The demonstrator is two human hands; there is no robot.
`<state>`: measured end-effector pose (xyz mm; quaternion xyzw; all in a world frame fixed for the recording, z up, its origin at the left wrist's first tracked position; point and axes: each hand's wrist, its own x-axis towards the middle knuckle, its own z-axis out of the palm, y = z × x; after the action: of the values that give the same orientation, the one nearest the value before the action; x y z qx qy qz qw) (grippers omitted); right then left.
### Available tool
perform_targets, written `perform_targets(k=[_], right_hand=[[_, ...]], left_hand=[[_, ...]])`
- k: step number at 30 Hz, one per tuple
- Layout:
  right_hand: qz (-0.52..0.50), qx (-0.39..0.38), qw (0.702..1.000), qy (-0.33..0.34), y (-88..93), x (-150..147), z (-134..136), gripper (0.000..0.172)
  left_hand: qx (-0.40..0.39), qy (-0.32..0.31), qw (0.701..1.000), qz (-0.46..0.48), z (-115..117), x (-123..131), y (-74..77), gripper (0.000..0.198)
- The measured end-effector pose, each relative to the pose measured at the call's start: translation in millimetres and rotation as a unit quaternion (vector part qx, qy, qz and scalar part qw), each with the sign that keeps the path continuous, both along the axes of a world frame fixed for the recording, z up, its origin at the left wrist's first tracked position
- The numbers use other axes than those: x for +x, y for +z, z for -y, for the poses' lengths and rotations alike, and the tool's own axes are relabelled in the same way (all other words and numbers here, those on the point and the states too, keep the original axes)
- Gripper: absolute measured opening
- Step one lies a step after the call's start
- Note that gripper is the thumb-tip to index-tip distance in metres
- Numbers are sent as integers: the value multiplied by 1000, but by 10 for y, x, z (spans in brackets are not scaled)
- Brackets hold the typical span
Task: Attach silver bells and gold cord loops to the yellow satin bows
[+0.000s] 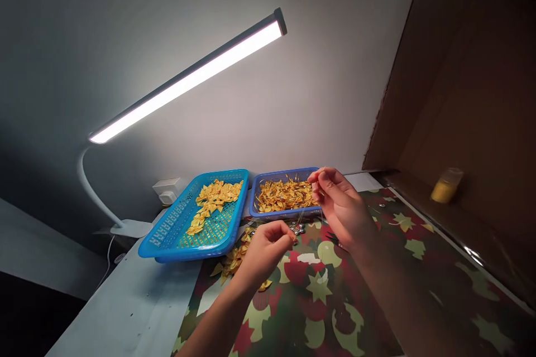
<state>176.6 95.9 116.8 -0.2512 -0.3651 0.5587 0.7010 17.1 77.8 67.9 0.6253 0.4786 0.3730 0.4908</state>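
Observation:
My left hand [270, 248] is closed in a pinch low over the patterned cloth. A small bit of yellow-orange shows at its fingertips, too hidden to name. Higher and to the right, my right hand [341, 206] pinches what looks like a thin thread [301, 214], whose fine strands show faintly between the hands. Several small shiny silver beads [297, 229] lie just beyond my left fingertips. Behind the hands stands a purple-blue basket [274, 215] full of yellow ribbon bows [282, 192], partly covered by my right fingers. Loose yellow bows [234, 261] lie beside my left wrist.
A blue basket [228, 242] holding more yellow bows sits at the left, tilted. The clamp lamp [188, 83] reaches over the table from the left. A cardboard panel [452, 67] rises at the right, by a small yellow-filled container [446, 187]. Dark pointed tips [334, 239] show near my right wrist.

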Motion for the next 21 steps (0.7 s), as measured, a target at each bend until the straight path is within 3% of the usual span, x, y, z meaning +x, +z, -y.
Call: perform_targets(k=[6,11,21], right_hand=[[-14,0,1000,-13,32,102,-54,27],[7,5,1000,-24,5,111,-66,26],[103,3,993,-49,-57,60,-39,22]], left_hand=[[-47,-107,985,-123,-110,-216,-99,9],[-55,-159,967,-191,-135,-380,-18,12],[7,-108,953,-283,-124,-583,147,14]])
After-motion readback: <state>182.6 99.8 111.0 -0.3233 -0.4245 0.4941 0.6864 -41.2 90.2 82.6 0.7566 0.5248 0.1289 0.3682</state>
